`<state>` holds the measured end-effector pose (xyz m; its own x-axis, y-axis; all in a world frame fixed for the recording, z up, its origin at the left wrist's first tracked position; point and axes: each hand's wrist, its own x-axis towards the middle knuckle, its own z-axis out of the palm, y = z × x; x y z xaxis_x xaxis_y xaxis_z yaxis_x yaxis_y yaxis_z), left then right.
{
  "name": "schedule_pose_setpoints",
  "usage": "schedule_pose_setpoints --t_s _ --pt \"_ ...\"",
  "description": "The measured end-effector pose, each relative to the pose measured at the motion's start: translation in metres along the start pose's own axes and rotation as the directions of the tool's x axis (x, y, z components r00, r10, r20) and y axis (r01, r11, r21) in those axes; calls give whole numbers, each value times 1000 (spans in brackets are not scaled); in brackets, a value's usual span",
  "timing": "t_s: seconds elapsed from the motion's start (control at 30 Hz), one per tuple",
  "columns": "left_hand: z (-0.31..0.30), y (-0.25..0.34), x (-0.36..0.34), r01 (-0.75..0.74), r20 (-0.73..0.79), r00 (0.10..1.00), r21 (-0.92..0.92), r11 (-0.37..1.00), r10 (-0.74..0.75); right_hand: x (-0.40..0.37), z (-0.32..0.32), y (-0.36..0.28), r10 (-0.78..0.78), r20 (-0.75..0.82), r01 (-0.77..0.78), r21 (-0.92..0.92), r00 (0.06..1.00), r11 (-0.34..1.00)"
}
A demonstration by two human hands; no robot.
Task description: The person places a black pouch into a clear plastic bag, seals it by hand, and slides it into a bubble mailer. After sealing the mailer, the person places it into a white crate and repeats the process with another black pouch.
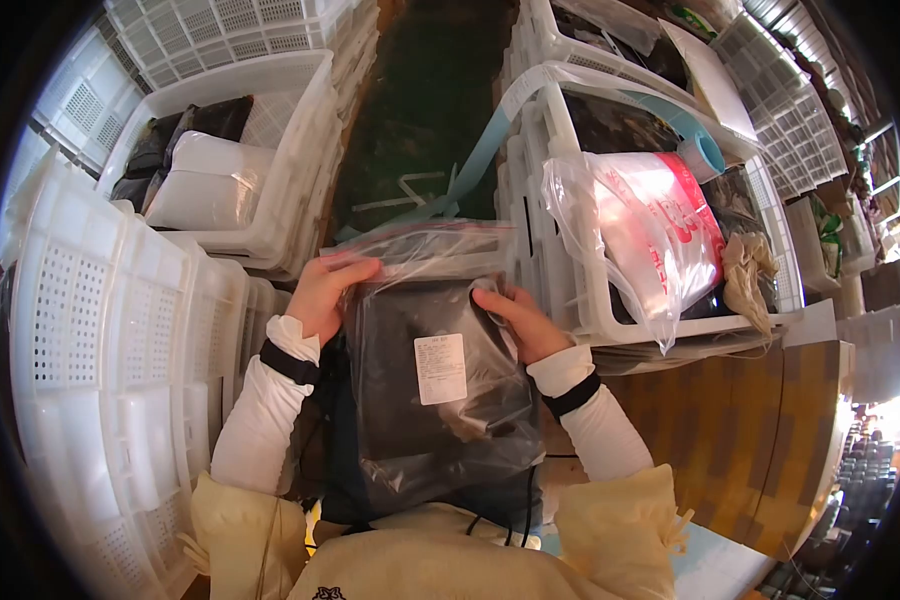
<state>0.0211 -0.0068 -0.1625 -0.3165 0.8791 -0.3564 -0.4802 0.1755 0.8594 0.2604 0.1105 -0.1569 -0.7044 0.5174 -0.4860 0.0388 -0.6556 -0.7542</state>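
A clear plastic bag (390, 400) with a dark folded item inside and a white printed label (440, 368) on its front is held upright before my body. My left hand (325, 297) grips its upper left edge, thumb across the front. At the upper right side, my right hand (522, 322) pinches the bag with the thumb in front and the fingers mostly hidden behind. The bag's top, with a reddish strip, stands above both hands.
White crates with bagged items stand at the left (315, 110) and right (785, 255). A red-and-white bag (660, 220) and a blue tape roll (703, 158) lie in the right one. Stacked white crates (120, 320) line the left side. A cardboard box (730, 430) is at lower right.
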Motion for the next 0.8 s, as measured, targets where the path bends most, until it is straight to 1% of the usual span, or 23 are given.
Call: schedule_pose_setpoints --t_s 0.03,0.07,0.13,0.17,0.2,0.23,0.33,0.43,0.47,0.5,0.57,0.6,0.67,0.7,0.73,0.8 --pt "0 3 1 -13 15 1000 69 998 12 1 1 2 -22 -11 22 41 1000 999" --pt "3 7 1 -21 29 999 47 999 19 2 1 3 -43 -24 45 83 999 996" --pt "8 14 -1 -31 54 998 2 1000 31 8 -3 7 -65 -47 69 80 997 994" --pt "7 14 1 -23 43 999 10 1000 23 11 -4 7 -79 -57 83 75 995 994" --pt "4 12 3 -15 31 999 17 1000 15 12 1 5 -110 -125 118 61 986 991" --pt "1 9 4 -5 18 1000 24 1000 5 14 4 4 -134 -121 142 58 983 988" --pt "-10 1 4 83 8 996 -153 985 -83 21 5 3 -200 -115 206 44 973 978" --pt "-8 -19 -22 63 83 996 -265 962 -42 24 -3 7 -217 -133 227 59 967 972" --pt "-9 -32 -34 -29 74 997 -94 995 36 23 -4 7 -214 -149 228 84 965 970" --pt "-7 -28 -46 30 108 994 52 998 -35 20 -5 9 -207 -165 227 109 964 968" --pt "11 -22 -55 41 -17 999 61 997 -40 1 -1 3 -97 -33 102 247 995 964" --pt "15 -23 -53 23 -43 999 37 999 -22 -7 -1 -1 -55 43 39 306 998 951" --pt "19 -22 -49 -13 -95 995 -3 1000 13 -29 -6 5 -11 35 8 79 999 997" --pt "20 -22 -45 -13 -79 997 21 1000 14 -36 -7 11 11 27 -10 -32 1000 999" --pt "20 -22 -41 -7 -62 998 46 999 9 -37 -9 20 -6 -1 6 93 1000 996" --pt "27 -18 -37 33 -53 998 58 998 -30 -39 -6 25 -65 -93 76 117 993 990"
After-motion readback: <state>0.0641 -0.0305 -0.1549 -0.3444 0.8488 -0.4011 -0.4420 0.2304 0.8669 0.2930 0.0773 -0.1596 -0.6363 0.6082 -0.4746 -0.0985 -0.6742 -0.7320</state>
